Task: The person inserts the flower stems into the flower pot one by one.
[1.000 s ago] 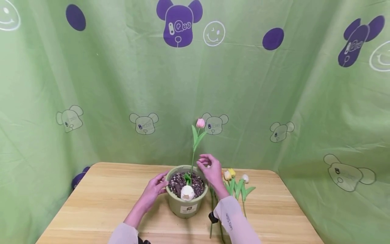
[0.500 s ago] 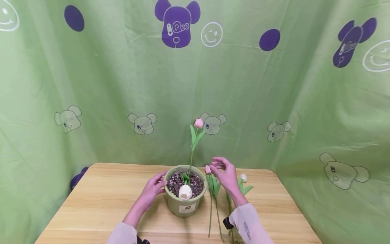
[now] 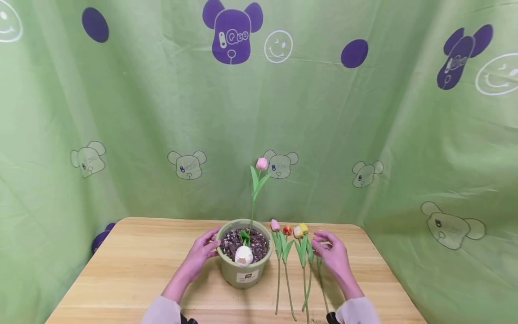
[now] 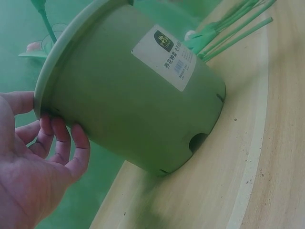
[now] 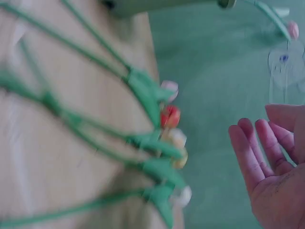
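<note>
A green flower pot (image 3: 244, 272) filled with dark soil stands on the table. My left hand (image 3: 202, 247) holds its left rim; in the left wrist view the thumb is at the rim and the curled fingers touch the wall below. A pink tulip (image 3: 261, 164) rises from the soil, and a white bloom (image 3: 244, 255) shows near the pot's front edge. Over the right end of a row of loose tulips hovers my right hand (image 3: 333, 255), fingers loosely bent, holding nothing. The loose tulips include a pink tulip (image 3: 275, 225), a red tulip (image 3: 287, 230) and a yellow tulip (image 3: 303, 228).
Under everything lies a wooden table (image 3: 162, 265). A green curtain (image 3: 226, 108) printed with bear shapes hangs behind and at both sides. The loose stems point toward the table's front, right of the pot.
My right hand has moved right, from beside the pot's rim across the loose tulips to their right end. My left hand has stayed on the pot.
</note>
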Demonstrator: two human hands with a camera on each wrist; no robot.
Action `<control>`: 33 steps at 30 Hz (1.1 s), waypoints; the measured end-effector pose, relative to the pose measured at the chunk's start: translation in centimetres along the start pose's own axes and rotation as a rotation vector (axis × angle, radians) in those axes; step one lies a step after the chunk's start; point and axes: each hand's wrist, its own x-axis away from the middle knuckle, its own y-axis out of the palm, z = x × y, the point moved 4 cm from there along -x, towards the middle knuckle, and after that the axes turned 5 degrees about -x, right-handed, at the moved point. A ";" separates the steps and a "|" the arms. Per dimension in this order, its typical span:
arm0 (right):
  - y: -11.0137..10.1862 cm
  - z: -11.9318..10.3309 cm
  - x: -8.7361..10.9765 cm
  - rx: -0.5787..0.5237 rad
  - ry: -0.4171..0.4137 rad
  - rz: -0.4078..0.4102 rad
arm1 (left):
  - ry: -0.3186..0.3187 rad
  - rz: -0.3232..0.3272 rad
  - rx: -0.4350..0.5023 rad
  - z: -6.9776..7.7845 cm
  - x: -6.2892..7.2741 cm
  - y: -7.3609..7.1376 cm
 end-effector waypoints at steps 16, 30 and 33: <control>-3.3 6.5 2.9 0.207 0.179 0.032 | -0.003 -0.003 -0.003 0.3 0.3 0.0; -2.4 7.7 3.0 0.209 0.205 0.030 | -0.003 0.002 0.008 0.3 0.3 0.0; -2.2 7.7 3.0 0.188 0.215 0.027 | -0.002 0.000 0.007 0.3 0.3 0.0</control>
